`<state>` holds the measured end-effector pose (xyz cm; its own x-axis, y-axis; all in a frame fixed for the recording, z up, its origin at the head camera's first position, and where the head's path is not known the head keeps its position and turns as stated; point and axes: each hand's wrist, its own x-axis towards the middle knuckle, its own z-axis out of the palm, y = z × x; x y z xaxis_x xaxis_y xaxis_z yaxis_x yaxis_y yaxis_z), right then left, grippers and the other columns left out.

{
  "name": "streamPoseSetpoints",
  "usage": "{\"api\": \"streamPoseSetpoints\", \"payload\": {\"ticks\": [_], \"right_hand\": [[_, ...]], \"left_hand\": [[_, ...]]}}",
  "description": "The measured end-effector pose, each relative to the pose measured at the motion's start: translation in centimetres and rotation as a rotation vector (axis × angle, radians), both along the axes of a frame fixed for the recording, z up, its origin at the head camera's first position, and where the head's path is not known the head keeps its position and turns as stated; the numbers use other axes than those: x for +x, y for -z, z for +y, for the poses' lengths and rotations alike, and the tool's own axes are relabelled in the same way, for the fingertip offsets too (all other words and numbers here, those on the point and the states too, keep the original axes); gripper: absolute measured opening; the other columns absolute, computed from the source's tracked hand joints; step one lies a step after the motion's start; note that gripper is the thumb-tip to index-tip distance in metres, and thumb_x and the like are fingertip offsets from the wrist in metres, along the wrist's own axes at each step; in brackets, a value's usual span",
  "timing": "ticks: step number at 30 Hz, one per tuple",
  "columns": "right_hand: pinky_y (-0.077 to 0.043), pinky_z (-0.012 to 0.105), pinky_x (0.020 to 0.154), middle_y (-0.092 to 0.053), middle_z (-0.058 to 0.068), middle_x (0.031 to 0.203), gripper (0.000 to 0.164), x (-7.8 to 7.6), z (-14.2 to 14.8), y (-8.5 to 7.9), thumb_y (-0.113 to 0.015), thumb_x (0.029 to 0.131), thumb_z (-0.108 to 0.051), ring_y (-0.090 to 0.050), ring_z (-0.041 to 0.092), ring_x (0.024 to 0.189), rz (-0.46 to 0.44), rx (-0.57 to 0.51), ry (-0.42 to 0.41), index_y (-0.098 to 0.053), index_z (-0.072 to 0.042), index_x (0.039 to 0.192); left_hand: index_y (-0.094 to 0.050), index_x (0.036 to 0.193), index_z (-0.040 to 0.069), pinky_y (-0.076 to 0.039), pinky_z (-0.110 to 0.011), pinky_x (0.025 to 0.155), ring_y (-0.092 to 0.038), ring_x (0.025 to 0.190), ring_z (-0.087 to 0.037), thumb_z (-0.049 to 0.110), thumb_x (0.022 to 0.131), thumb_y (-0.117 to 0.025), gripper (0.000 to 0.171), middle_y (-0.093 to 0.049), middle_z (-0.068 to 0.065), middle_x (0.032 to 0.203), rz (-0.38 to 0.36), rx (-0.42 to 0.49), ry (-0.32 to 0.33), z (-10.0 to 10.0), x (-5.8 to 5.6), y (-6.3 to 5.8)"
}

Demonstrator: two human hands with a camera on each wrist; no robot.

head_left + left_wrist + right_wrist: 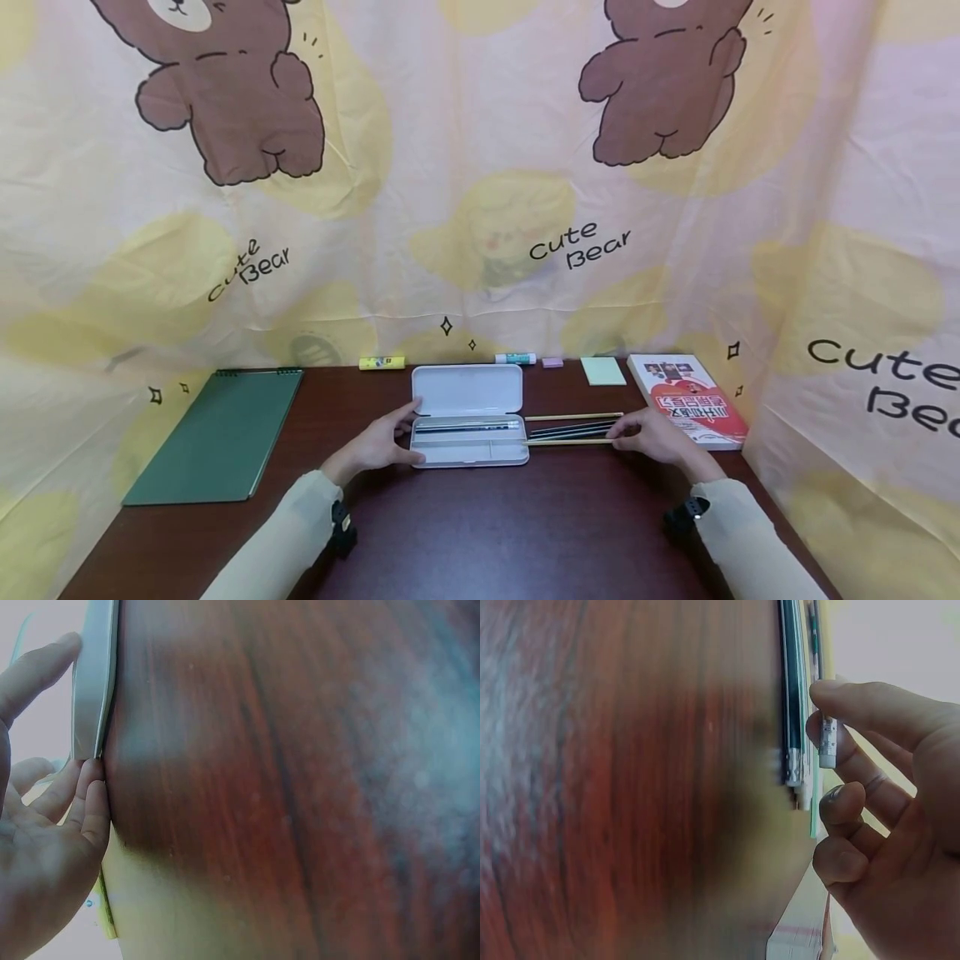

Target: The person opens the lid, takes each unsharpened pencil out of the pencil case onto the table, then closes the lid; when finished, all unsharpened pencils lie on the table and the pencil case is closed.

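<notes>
A white pencil case (472,457) lies with its lid (467,389) raised; pencils (468,427) rest in its back compartment. My left hand (378,442) holds the case's left end, thumb at the front corner and fingers spread toward the back. In the left wrist view, the thumb touches the case wall (91,690). My right hand (651,436) pinches a yellowish pencil (566,442) near its eraser end (827,754), between thumb and index finger. This pencil's other end reaches the case's right edge. Several dark pencils (567,432) and another yellowish pencil (573,417) lie just behind it.
A green spiral notebook (217,437) lies at the left. Along the back are a yellow tube (382,363), a white-and-teal tube (515,359), a pink eraser (552,362) and pale green sticky notes (603,372). A red-and-white book (693,400) lies behind my right hand.
</notes>
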<state>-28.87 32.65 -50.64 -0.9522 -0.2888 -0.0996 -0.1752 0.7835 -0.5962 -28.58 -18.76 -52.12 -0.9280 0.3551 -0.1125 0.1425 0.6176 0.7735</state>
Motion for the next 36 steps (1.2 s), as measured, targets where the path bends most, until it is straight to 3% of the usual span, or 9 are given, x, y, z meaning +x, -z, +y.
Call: {"api": "streamPoseSetpoints", "payload": {"ticks": [8, 20, 30, 36], "right_hand": [[-0.045, 0.036, 0.083, -0.073, -0.004, 0.1, 0.009, 0.3, 0.3, -0.1, -0.074, 0.089, -0.017, -0.057, 0.018, 0.094, -0.047, 0.039, 0.038, -0.079, -0.022, 0.096], [-0.047, 0.04, 0.085, -0.074, -0.003, 0.099, 0.01, 0.1, -0.2, 0.3, -0.076, 0.088, -0.016, -0.057, 0.019, 0.093, -0.028, 0.059, 0.072, -0.079, -0.021, 0.096], [-0.045, 0.034, 0.082, -0.074, -0.003, 0.098, 0.01, -0.2, -0.4, 0.2, -0.077, 0.086, -0.015, -0.058, 0.018, 0.091, -0.012, 0.058, 0.064, -0.079, -0.02, 0.095], [-0.045, 0.032, 0.078, -0.072, -0.001, 0.1, 0.016, -0.3, -1.3, -0.4, -0.076, 0.088, -0.019, -0.057, 0.019, 0.091, -0.064, -0.003, 0.08, -0.077, -0.017, 0.103]], "left_hand": [[-0.026, 0.159, 0.026, -0.043, -0.049, 0.112, -0.053, 0.128, -0.025, 0.032, 0.073, -0.09, 0.107, -0.054, -0.007, 0.142, -0.001, 0.0, 0.0, -0.1, 0.1, 0.0], [-0.026, 0.159, 0.025, -0.043, -0.048, 0.113, -0.052, 0.129, -0.025, 0.029, 0.074, -0.09, 0.106, -0.053, -0.007, 0.142, 0.0, 0.002, -0.001, 0.0, 0.2, -0.2], [-0.027, 0.159, 0.026, -0.043, -0.048, 0.112, -0.053, 0.129, -0.025, 0.03, 0.073, -0.09, 0.106, -0.054, -0.008, 0.141, 0.0, 0.002, -0.005, 0.0, 0.1, -0.2], [-0.027, 0.159, 0.025, -0.043, -0.049, 0.112, -0.053, 0.129, -0.025, 0.029, 0.074, -0.09, 0.106, -0.054, -0.008, 0.141, -0.007, 0.006, -0.009, 0.0, 0.1, 0.0]]}}
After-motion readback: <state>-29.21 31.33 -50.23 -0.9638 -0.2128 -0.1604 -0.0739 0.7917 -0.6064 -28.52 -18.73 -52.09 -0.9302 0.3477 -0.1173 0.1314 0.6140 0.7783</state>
